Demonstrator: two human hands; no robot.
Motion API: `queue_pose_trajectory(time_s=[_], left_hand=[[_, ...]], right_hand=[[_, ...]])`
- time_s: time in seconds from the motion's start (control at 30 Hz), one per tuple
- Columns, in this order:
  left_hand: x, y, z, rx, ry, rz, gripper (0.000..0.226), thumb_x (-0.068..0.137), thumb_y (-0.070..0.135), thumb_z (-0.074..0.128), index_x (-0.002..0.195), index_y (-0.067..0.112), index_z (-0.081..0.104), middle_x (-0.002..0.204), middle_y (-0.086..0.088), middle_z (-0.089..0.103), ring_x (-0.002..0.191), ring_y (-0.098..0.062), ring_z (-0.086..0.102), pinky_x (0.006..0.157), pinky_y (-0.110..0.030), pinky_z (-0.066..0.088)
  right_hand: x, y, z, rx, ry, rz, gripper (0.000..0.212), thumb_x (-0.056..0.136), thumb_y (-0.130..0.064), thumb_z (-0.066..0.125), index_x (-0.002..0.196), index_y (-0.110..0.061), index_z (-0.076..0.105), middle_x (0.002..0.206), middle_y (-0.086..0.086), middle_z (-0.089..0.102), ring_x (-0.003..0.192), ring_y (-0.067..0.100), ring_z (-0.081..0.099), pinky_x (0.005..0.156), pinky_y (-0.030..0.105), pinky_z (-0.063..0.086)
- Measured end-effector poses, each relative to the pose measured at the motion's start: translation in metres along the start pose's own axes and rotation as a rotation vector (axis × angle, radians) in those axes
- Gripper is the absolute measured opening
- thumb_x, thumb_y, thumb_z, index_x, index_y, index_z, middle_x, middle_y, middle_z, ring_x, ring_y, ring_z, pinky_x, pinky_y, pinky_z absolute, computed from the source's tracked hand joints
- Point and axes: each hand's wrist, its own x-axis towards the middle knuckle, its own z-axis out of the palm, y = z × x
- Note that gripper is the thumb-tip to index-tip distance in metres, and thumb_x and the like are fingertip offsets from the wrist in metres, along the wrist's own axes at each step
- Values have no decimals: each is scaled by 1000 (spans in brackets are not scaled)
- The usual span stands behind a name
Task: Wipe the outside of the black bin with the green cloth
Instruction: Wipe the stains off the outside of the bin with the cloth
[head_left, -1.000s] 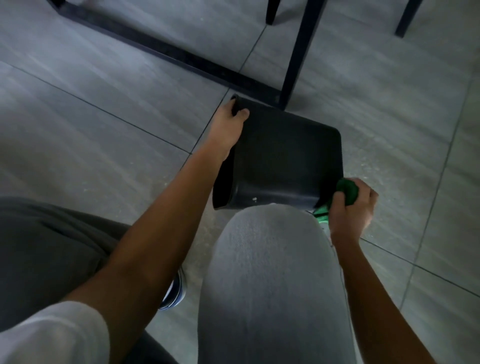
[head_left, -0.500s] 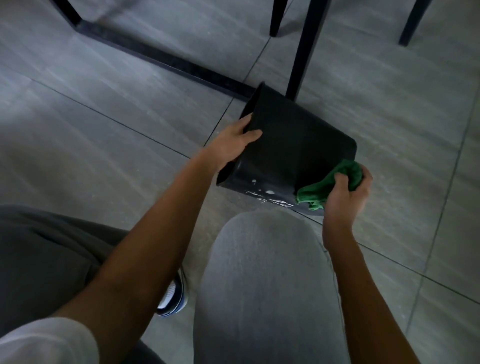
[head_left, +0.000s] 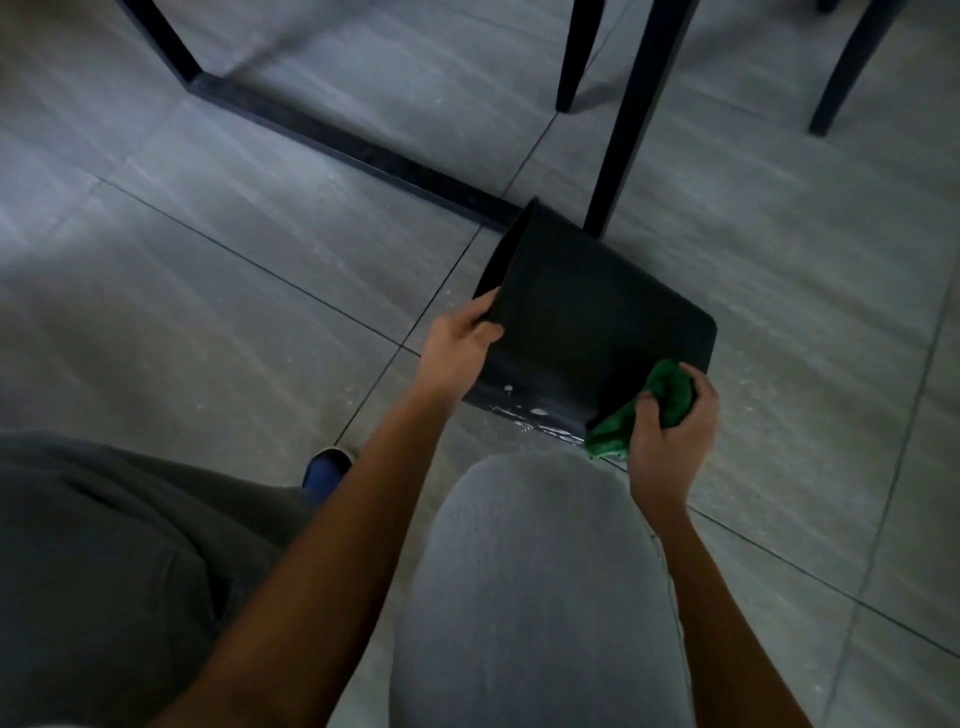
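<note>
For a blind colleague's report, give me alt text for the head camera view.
A person's left hand grips the rim of a tilted black bin while the right hand presses a green cloth to its lower corner, over a grey tiled floor.

Bin (head_left: 597, 322) now tipped, cloth (head_left: 644, 410) lower

Black bin (head_left: 587, 322): tipped on its side, mouth toward the left, wall glossy with pale wet streaks along the lower edge. Green cloth (head_left: 644, 410): bunched, pressed against the bin's lower right corner.
</note>
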Motion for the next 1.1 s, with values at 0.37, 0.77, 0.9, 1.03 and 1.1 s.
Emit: queue_pose_trajectory(time_s=[0.37,0.77,0.9,1.03,1.1], left_hand=[[5,35,-10,368,-100,160,58,105,29,50,157,32,26,109,-9,61,97,-37,66,78,-36,55],[15,47,-12,481,-196,411,39,104,12,49,136,30,60,106,-2,70,64,-28,57,70,-52,56],[33,69,-10,540,-123,472,30,103,15,49,125,27,67,109,2,72,68,-15,62,72,-48,56],[45,104,-8,551,-183,479,41,97,14,61,137,23,60,133,7,61,110,-1,59,96,-20,47],[40,106,-14,518,-313,483,59,95,13,65,149,30,45,141,7,53,119,-6,58,98,-16,47]], right_hand=[[10,-20,-3,127,9,98,48,94,-13,65,140,-23,53,133,2,62,118,22,60,100,41,54],[27,-20,-8,196,-70,157,52,95,-10,64,144,-22,51,138,7,60,118,24,59,90,30,49],[41,-32,-12,246,-122,132,56,95,-10,66,146,-29,50,139,4,57,115,23,61,79,24,52],[49,-40,-7,373,-99,171,49,92,-15,69,139,-21,57,129,4,65,111,22,66,83,28,56],[50,-39,-8,461,-78,250,44,92,-15,69,135,-16,60,120,6,70,108,24,69,85,35,58]])
